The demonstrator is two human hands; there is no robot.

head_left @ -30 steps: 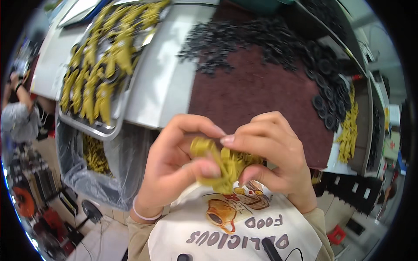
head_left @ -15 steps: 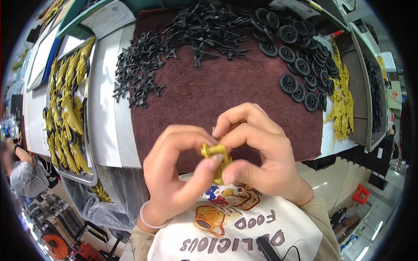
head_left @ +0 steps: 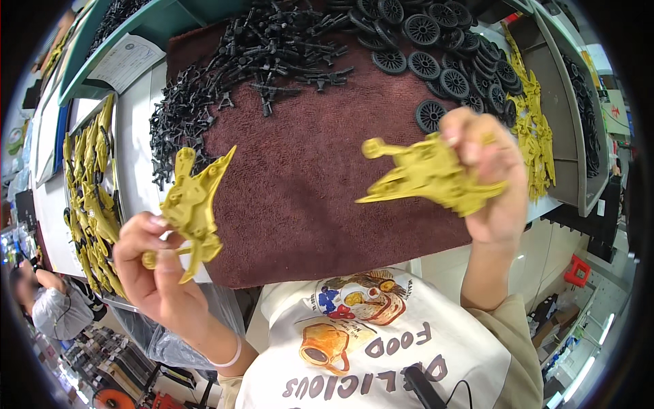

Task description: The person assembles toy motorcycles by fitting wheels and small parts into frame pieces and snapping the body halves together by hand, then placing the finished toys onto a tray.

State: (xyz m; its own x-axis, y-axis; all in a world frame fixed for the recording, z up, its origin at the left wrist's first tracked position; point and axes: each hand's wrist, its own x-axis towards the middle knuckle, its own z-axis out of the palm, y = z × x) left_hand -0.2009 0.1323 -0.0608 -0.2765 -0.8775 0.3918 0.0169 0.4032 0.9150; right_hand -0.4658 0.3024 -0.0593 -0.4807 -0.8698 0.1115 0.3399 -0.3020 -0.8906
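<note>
My left hand (head_left: pixel 155 273) pinches the lower end of a yellow plastic toy body half (head_left: pixel 193 208) and holds it up over the left edge of the brown cloth (head_left: pixel 306 225). On the right, my right hand (head_left: pixel 503 198) grips a second yellow plastic toy body half (head_left: pixel 419 170). Its pointed end faces left, and moulded pegs and hollows show on it. The two halves are well apart. Beyond them on the cloth lie a heap of small black forked parts (head_left: pixel 272 51) and a pile of black spoked toy wheels (head_left: pixel 455 83).
At the left stands a tray (head_left: pixel 117 167) of yellow pieces with black parts on them. More yellow pieces (head_left: pixel 535 129) lie at the right beside a grey bin (head_left: pixel 572 102). A plastic-lined container (head_left: pixel 184 341) hangs below the table's left edge. Far left, a person (head_left: pixel 58 307) sits.
My hands were together at the middle front around a small-looking yellow piece. Now they are wide apart, each with a yellow body half. The view has shifted slightly.
</note>
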